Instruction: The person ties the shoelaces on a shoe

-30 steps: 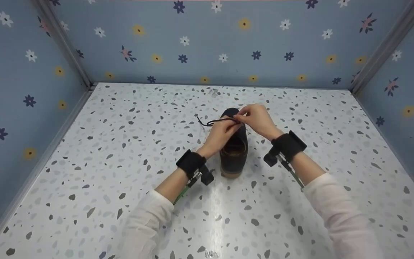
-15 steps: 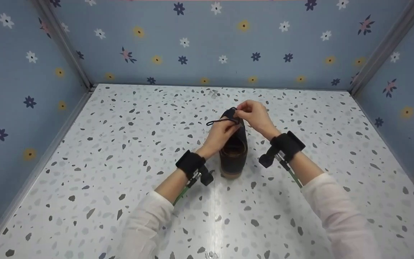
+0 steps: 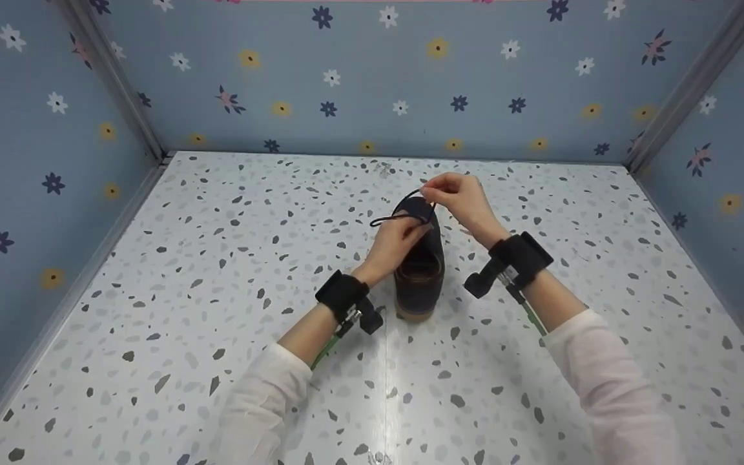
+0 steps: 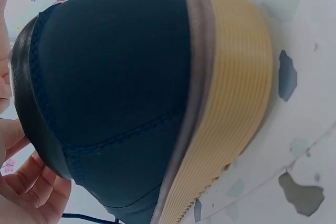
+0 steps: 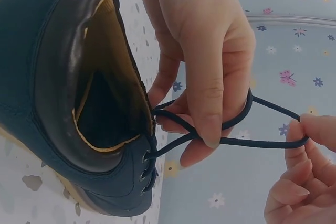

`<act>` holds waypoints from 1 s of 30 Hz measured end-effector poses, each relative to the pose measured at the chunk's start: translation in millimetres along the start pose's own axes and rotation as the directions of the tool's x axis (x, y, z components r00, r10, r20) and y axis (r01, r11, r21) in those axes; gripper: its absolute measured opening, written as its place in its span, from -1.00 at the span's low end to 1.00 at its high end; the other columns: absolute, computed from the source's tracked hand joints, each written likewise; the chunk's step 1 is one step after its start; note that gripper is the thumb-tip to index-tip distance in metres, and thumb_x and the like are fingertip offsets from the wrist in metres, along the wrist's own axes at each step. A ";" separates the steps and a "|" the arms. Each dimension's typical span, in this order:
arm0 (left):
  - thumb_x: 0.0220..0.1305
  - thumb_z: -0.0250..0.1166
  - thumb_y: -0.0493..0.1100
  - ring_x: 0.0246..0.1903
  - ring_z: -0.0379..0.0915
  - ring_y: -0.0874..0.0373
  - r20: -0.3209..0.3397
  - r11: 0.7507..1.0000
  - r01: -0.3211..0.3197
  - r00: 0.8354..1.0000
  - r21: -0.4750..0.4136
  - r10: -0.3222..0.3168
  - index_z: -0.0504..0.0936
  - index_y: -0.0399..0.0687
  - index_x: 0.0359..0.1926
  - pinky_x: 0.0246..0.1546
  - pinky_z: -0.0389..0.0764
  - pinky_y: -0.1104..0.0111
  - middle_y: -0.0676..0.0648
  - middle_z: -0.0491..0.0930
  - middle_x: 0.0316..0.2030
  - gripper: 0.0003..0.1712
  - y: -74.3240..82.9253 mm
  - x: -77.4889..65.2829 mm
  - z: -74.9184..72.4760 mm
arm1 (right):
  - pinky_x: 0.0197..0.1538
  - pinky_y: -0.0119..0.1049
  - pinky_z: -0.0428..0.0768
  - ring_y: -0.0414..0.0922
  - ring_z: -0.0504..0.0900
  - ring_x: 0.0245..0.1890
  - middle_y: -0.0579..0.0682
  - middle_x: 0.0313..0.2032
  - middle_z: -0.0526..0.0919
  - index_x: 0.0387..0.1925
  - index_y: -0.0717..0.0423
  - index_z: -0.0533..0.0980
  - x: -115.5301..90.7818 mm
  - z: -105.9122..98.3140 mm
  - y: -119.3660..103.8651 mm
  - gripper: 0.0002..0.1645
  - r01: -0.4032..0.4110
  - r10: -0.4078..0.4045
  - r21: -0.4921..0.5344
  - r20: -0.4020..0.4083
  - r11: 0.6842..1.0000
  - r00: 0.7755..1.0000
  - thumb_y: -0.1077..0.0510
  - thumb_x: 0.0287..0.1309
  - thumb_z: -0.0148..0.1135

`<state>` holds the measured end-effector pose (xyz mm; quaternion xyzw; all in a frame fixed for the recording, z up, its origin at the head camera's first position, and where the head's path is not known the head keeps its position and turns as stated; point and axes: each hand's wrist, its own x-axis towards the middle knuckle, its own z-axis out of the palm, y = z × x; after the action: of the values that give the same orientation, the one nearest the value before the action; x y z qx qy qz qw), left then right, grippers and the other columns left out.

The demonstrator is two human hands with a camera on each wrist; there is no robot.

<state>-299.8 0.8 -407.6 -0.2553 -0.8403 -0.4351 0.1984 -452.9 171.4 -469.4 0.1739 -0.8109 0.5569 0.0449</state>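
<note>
Right hand [image 3: 465,200] pinches a dark lace [image 5: 262,144] between thumb and index finger, the gap between them closed on the cord; lace drawn taut at right of the right wrist view. Left hand [image 3: 392,245] pinches the lace where strands cross, thumb against finger, near the eyelets; a loop juts out left of it in the head view. Shoe [image 3: 418,297], dark blue, stands upright at centre of the head frame, heel toward the bottom; its ribbed tan sole [image 4: 236,66] rests on a speckled surface [image 3: 217,290]. Black wristbands [image 3: 343,292] and white sleeves [image 3: 262,394] lie lower left and right. Flowered panels [image 3: 385,77] fill the upper frame.
</note>
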 end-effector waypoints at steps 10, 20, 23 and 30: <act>-0.13 0.03 -0.08 -0.68 0.13 0.37 0.002 1.000 -0.004 1.000 -0.010 0.004 0.46 -0.06 -0.66 -0.67 0.19 0.55 0.15 0.29 -0.72 -0.82 1.0 -0.1 0.9 | -0.43 -0.34 0.26 -0.12 0.37 -0.50 0.08 -0.52 0.43 -0.46 0.21 0.42 -81.2 -6.6 -186.0 -0.74 -0.024 0.024 0.057 -0.004 0.998 1.000 0.15 -0.30 0.08; -0.11 0.01 -0.10 -0.73 0.11 0.34 0.004 1.000 -0.014 1.000 -0.010 0.014 0.43 -0.08 -0.66 -0.71 0.17 0.53 0.13 0.26 -0.75 -0.81 0.7 0.6 -0.5 | -0.58 -0.42 0.22 -0.08 0.36 -0.49 0.11 -0.50 0.43 -0.43 0.22 0.42 -109.0 -18.0 -241.8 -0.71 0.048 -0.047 0.037 -0.034 0.998 0.998 0.14 -0.30 0.07; -0.11 0.01 -0.11 -0.73 0.11 0.34 0.005 1.000 -0.023 1.000 -0.004 0.023 0.43 -0.10 -0.67 -0.69 0.17 0.53 0.13 0.27 -0.75 -0.81 0.7 0.8 -1.0 | -0.63 -0.40 0.18 -0.12 0.36 -0.52 0.09 -0.50 0.43 -0.42 0.19 0.42 -111.2 -20.8 -245.6 -0.71 0.060 -0.059 0.022 -0.040 0.998 0.997 0.12 -0.30 0.07; -0.12 0.02 -0.12 -0.70 0.14 0.35 -0.004 1.000 -0.017 1.000 0.000 0.017 0.45 -0.11 -0.65 -0.66 0.18 0.54 0.14 0.31 -0.72 -0.82 0.0 2.0 -1.3 | -0.55 -0.38 0.23 -0.07 0.35 -0.52 0.11 -0.50 0.44 -0.44 0.21 0.44 -117.1 -27.5 -254.8 -0.73 0.105 -0.103 0.041 -0.042 0.994 0.994 0.15 -0.31 0.09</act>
<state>-301.2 0.2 -405.8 -0.2614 -0.8377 -0.4341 0.2036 -262.1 142.5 -264.2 0.2057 -0.7874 0.5747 0.0863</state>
